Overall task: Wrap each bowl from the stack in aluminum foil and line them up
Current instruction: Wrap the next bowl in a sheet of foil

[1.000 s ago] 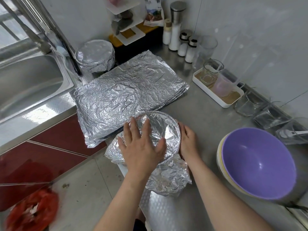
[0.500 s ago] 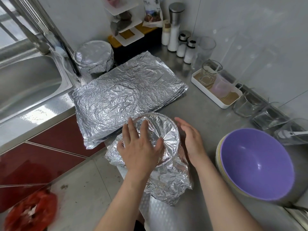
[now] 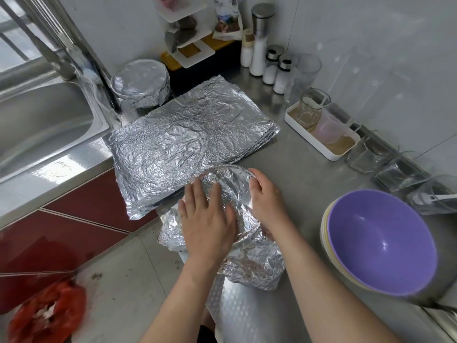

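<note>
- Left hand (image 3: pixel 207 224): lies flat, fingers straight and slightly spread, palm pressing down on the foil that covers the top of the bowl (image 3: pixel 231 184).
- Right hand (image 3: pixel 268 199): cups the right side of the bowl, its fingers (image 3: pixel 254 175) curled over the far rim and gripping it through the foil.
- Bowl: stands at the near edge of the counter (image 3: pixel 304 174), between the two hands, tilted slightly toward the person. Its colour is hidden by the covering.
- Foil sheet (image 3: pixel 252 266): is drawn over the bowl's mouth. Crumpled loose ends hang below the bowl on the near side and spill past the counter edge on the left.
- Pile of foil (image 3: pixel 173 144): flat, wrinkled sheets lie just behind the bowl, one corner overhanging the counter front.
- Wrapped bowl (image 3: pixel 141 82): fully covered in foil, stands behind the pile, beside the tap (image 3: pixel 61 60).
- Stack of bowls (image 3: pixel 380 246): bare, a purple one on top, sits to the right of the hands, well apart from them.
- Sink (image 3: pixel 37 125): steel basin at far left.
- White tray (image 3: pixel 331 154): holds glass cups against the right wall, with more glasses (image 3: pixel 363 157) beside it.
- Shakers (image 3: pixel 274 68): stand in a row at the back wall.
- Red bag (image 3: pixel 44 315): on the floor, lower left, blurred.
</note>
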Demonstrator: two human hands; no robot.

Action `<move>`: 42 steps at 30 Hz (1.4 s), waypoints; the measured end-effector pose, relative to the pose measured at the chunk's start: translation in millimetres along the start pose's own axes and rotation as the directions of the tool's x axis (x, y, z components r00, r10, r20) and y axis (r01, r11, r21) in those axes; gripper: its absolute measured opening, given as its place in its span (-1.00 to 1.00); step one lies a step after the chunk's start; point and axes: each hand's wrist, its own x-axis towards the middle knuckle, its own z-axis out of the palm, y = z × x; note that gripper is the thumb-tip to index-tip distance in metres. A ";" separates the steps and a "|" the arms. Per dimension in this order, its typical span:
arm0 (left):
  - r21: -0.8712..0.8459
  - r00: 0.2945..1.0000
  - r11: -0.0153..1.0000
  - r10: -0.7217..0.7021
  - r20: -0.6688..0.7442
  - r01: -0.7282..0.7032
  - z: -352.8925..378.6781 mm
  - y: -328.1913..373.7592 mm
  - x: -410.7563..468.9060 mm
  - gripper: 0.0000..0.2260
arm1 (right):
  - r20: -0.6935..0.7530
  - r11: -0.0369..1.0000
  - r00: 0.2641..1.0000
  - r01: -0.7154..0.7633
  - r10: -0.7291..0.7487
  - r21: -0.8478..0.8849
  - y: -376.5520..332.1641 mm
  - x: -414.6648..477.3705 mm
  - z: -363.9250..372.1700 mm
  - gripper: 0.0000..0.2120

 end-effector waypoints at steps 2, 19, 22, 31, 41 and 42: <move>0.008 0.998 0.998 0.065 0.015 -0.065 0.2 0.1 -1.5 -0.45 | -0.009 0.999 1.000 0.020 -0.020 -0.044 -2.1 5.8 0.2 -0.63; 0.003 0.873 0.885 0.459 0.163 -0.466 4.9 -2.8 4.2 -0.34 | 0.258 0.982 0.966 -0.077 0.030 0.174 2.2 14.9 -25.1 -0.57; -0.003 0.891 0.896 0.442 0.104 -0.444 7.7 2.9 3.6 -0.39 | 0.189 0.939 0.975 -0.173 0.119 0.298 20.3 -3.2 -31.1 -0.57; -0.028 0.917 0.919 0.394 0.062 -0.393 9.9 12.2 2.7 -0.42 | 0.114 0.934 0.981 -0.185 0.157 0.307 31.4 -29.3 -20.9 -0.57; -0.050 0.929 0.929 0.368 0.047 -0.366 15.2 19.7 7.0 -0.44 | 0.093 0.934 0.982 -0.185 0.164 0.306 25.1 -36.9 -7.4 -0.55; -0.059 0.929 0.930 0.367 0.057 -0.363 16.3 20.1 7.7 -0.44 | 0.119 0.898 0.970 -0.240 0.210 0.369 21.5 -40.0 -7.4 -0.54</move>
